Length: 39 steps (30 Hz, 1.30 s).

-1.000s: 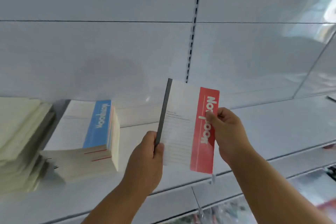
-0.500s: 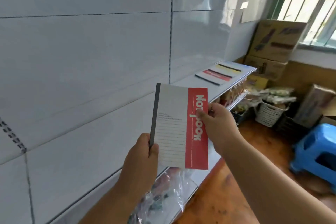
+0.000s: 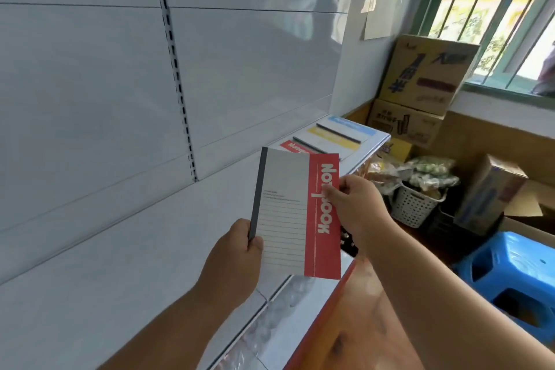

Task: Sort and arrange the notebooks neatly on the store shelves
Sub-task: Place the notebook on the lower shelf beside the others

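I hold a white notebook with a red band (image 3: 288, 213) upright in front of the white shelf (image 3: 126, 255). My left hand (image 3: 234, 258) grips its lower left corner by the dark spine. My right hand (image 3: 354, 207) pinches its right edge on the red band. At the shelf's far end lie three notebooks side by side: a red one (image 3: 292, 146), a yellow one (image 3: 330, 138) and a blue one (image 3: 350, 125).
Cardboard boxes (image 3: 420, 84) are stacked in the corner under a barred window. A white basket (image 3: 414, 207) with bagged goods and a blue plastic stool (image 3: 510, 279) stand on the floor at right. Bagged goods lie on the lower shelf (image 3: 282, 324).
My view has swung right along the shelf, away from the stacks at the left, to the far end with the laid-out notebooks. Both hands keep the same hold on the red notebook.
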### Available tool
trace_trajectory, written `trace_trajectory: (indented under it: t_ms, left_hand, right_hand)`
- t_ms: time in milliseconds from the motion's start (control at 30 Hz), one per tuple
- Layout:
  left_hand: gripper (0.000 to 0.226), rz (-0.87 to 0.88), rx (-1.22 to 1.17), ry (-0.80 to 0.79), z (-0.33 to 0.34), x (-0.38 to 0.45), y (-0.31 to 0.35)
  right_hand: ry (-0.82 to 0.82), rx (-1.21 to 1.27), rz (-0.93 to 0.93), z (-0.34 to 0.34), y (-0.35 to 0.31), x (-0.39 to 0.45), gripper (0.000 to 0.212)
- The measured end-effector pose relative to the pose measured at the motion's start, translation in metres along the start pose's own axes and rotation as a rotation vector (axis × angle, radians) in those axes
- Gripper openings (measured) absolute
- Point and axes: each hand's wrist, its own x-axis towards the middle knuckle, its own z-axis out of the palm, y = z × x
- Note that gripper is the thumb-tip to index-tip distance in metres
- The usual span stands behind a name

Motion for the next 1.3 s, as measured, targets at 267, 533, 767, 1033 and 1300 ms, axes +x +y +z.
trace_trajectory:
  t_ms: [267, 533, 767, 1033, 1300]
  left_hand:
    - [0.011, -0.123, 0.119, -0.088, 0.070, 0.148, 0.050]
    - [0.021, -0.440, 0.151, 0.138, 0.141, 0.252, 0.055]
    - [0.033, -0.669, 0.263, 0.198, 0.165, 0.283, 0.059]
    - [0.031, -0.731, 0.313, 0.358, 0.147, 0.255, 0.062]
    - [0.017, -0.873, 0.339, 0.745, 0.060, 0.038, 0.053]
  right_hand:
    - [-0.085, -0.376, -0.049, -0.031, 0.008, 0.200, 0.019]
    - [-0.388, -0.735, -0.294, 0.034, 0.022, 0.381, 0.019]
    - [-0.605, -0.947, -0.426, 0.079, 0.031, 0.429, 0.006]
    - [-0.683, -0.803, -0.716, 0.090, 0.009, 0.380, 0.029]
    - [-1.032, -0.345, -0.933, 0.134, -0.048, 0.140, 0.024]
